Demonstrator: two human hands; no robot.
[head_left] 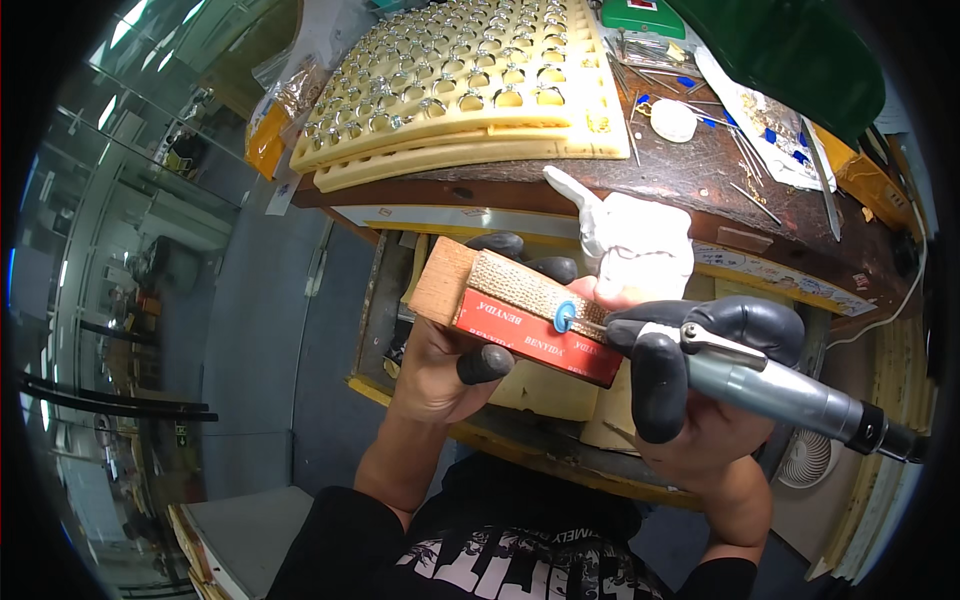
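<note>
A red-and-brown block (535, 338) was gripped by the left hand (437, 375) before a workbench (672, 172) as a silver rotary tool (795, 388) was clasped in the right hand (702, 425), its blue disc (563, 318) held at the block's side.

A brown bench (680, 178) carries cream trays (565, 146), metal rods (755, 203) and a white disc (673, 120).

L grip (440, 380) holds wood blk (441, 282), R grip (700, 420) handpiece (795, 391) (blue tip (563, 318)).

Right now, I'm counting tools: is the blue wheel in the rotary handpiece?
Apparently in: its shank runs toward the handpiece; fingers hide the joint.
</note>
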